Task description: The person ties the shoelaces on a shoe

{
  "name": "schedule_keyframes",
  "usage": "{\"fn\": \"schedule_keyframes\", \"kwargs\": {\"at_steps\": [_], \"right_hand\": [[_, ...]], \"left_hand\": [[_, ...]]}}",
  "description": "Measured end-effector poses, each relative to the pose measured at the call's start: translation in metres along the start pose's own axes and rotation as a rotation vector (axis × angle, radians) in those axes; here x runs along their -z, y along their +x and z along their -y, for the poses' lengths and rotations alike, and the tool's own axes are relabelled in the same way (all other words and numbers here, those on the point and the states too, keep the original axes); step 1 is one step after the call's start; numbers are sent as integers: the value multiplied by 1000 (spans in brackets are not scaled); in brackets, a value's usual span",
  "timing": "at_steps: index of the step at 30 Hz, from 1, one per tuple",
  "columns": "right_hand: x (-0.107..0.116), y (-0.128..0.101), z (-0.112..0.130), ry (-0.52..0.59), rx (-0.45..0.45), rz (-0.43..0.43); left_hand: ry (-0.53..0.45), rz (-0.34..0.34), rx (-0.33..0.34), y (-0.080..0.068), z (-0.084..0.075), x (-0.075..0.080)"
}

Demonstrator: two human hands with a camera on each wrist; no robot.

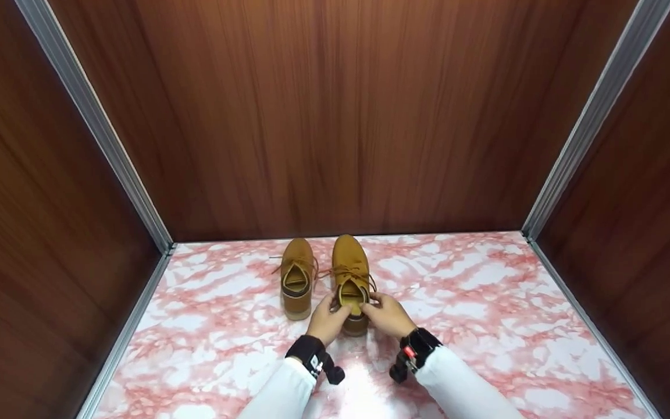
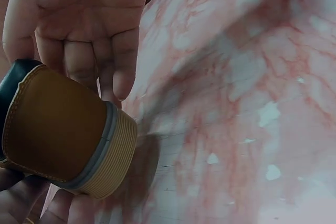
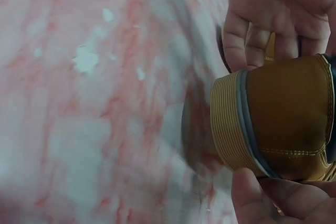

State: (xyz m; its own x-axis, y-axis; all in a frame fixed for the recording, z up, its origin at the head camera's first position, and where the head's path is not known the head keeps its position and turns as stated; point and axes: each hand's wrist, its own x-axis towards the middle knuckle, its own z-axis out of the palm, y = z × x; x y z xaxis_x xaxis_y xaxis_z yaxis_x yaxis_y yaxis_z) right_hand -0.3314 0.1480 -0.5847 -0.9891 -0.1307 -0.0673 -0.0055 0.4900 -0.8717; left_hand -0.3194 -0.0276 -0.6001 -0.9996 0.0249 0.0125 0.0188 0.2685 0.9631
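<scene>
A tan lace-up ankle boot (image 1: 349, 256) stands between my two hands, toe pointing to the back wall. My left hand (image 1: 329, 319) grips the left side of its collar, thumb at the opening and fingers along the outside. On the other side my right hand (image 1: 390, 315) holds the collar the same way. The heel (image 2: 58, 124) shows a brown back panel, a grey band and a ridged pale sole (image 3: 228, 124), with a shadow beside it on the surface. The matching boot (image 1: 296, 302) stands to the left, untouched, its laces loose.
The surface (image 1: 457, 279) has a red-and-white marbled pattern. A brown wood-grain panel (image 1: 335, 116) rises close behind the boot toes. Similar panels (image 1: 32, 233) enclose the left and right sides, joined by grey metal corner posts (image 1: 591, 128).
</scene>
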Motion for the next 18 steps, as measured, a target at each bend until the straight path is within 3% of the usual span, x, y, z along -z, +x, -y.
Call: {"fn": "schedule_keyframes", "kwargs": {"at_steps": [5,18], "right_hand": [[-5,12,3,15,-15,-22],[-15,32,0,3,-4,-37]], "left_hand": [[-23,-14,2,11,-4,0],[71,-42,13,25,-5,4]]}}
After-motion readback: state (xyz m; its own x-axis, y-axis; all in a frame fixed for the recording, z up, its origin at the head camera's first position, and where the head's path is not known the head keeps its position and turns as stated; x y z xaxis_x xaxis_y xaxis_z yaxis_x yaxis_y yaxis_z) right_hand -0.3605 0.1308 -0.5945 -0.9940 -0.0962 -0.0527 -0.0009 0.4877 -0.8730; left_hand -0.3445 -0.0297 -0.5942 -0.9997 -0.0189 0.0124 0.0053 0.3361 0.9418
